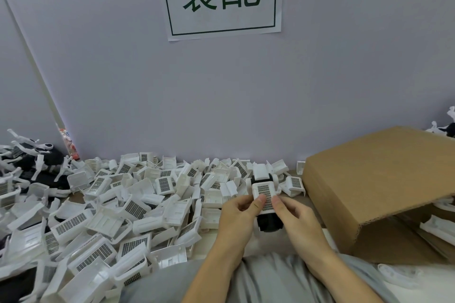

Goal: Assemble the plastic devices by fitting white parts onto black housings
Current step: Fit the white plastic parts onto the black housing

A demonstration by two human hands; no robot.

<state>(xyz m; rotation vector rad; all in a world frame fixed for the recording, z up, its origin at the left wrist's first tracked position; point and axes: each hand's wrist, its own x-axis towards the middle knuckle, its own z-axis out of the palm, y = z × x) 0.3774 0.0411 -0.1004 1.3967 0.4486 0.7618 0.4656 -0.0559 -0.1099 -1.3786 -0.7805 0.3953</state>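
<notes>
Both hands meet just above the person's lap, at the near edge of the surface [211, 236]. The left hand [237, 214] and right hand [296, 216] curl round 1 unit, each thumb laid on the white part [264, 195], whose dark grille faces up. The black housing [269, 224] sits under it, cupped by the fingers from below. This 2-thumb hold looks meant to press the part evenly down onto the housing, so it seats without tilting; whether it has clicked home cannot be told.

A deep pile [123, 204] of loose white parts covers the surface to the left and behind, reaching the wall [246, 106], within easy reach for the next pick. To the right, a tipped cardboard box [369, 179] stands near the right hand, its open mouth facing the person, probably for finished units. Free room is narrow: a gap between pile and box, where the hands work.
</notes>
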